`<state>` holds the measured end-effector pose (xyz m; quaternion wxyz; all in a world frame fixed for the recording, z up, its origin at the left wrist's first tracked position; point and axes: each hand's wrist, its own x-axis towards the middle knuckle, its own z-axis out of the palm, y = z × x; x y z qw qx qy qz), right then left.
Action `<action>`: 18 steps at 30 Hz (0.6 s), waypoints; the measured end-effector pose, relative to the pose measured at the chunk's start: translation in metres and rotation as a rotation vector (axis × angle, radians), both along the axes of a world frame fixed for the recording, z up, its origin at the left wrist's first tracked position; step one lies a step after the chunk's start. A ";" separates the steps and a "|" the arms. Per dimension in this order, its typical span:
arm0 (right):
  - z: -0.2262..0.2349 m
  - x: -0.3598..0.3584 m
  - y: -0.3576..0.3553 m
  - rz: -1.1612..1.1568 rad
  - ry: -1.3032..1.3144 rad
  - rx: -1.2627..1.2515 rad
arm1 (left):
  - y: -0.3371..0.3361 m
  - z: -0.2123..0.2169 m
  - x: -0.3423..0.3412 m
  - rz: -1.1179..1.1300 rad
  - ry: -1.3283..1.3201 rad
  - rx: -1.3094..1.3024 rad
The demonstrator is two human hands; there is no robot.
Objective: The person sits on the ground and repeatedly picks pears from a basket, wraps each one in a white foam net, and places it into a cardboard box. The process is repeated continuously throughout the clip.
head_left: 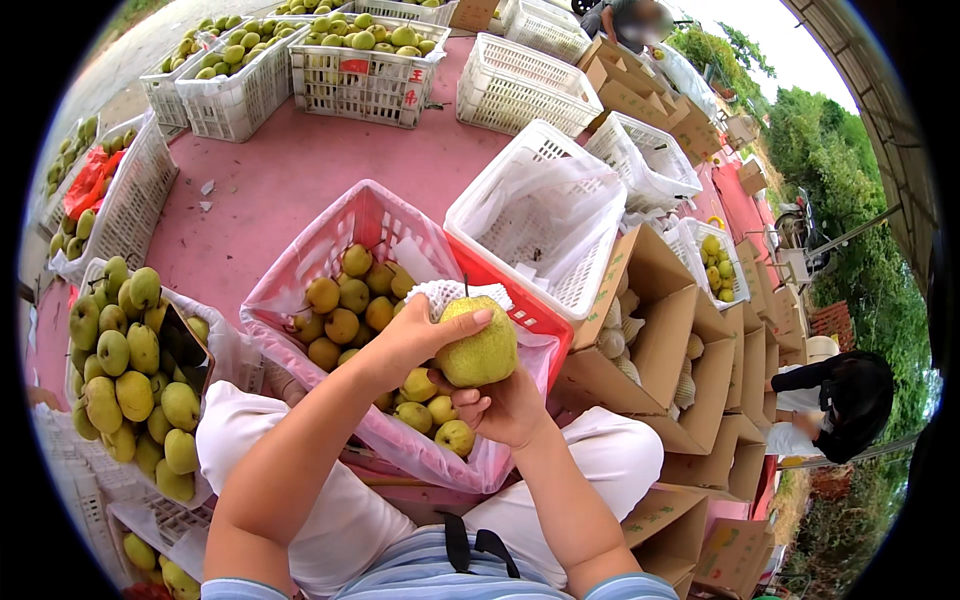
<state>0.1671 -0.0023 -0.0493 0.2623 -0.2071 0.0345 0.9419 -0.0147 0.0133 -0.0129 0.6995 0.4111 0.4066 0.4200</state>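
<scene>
Above the pink-lined crate, a large yellow-green pear [478, 345] with a dark stem is held between my two hands. My left hand [425, 335] grips its left side, the thumb laid across the front. A white foam net sleeve [462, 293] shows behind the pear, beside my left fingers; whether those fingers hold it is hidden. My right hand [505, 408] is closed around the pear's underside. Below lie several smaller brownish-yellow pears [341, 327] in the pink crate [290, 258], between my knees.
A white crate with plastic lining [535, 215] stands ahead on a red crate [490, 275]. Open cardboard boxes [650, 340] with foam-wrapped pears are at right. At left is a crateful of pears [135, 360]. Full crates [355, 85] line the far side. Another person [850, 405] bends over at far right.
</scene>
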 end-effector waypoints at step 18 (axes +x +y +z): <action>0.043 0.000 -0.004 -0.385 -1.188 1.654 | -0.018 -0.006 0.005 0.042 -0.611 -0.088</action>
